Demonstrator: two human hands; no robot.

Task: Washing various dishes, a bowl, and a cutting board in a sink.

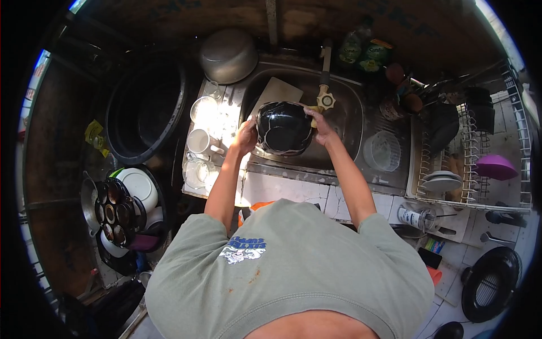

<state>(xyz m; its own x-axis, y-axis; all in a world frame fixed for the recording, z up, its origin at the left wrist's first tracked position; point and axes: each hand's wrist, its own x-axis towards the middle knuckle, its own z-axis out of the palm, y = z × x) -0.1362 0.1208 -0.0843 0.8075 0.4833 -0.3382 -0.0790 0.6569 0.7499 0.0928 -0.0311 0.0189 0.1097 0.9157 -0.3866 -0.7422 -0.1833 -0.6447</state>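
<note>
A black glossy bowl (284, 127) with whitish streaks is held over the metal sink (351, 127), its rounded side facing up. My left hand (245, 134) grips the bowl's left edge. On the opposite edge, my right hand (322, 129) holds the bowl with a yellow sponge (313, 123) pressed against it. Behind the bowl, a pale flat board (283, 90) leans in the sink. A tap with a cream-coloured knob (327, 100) hangs just beyond my right hand. The fingers beneath the bowl are hidden.
Left of the sink stand a white mug (199, 141), several glasses (198, 172) and an upturned metal pot (228, 56). Farther left are a large black basin (144, 114) and stacked cookware (114, 212). To the right lie a clear container (382, 151) and a wire dish rack (470, 199).
</note>
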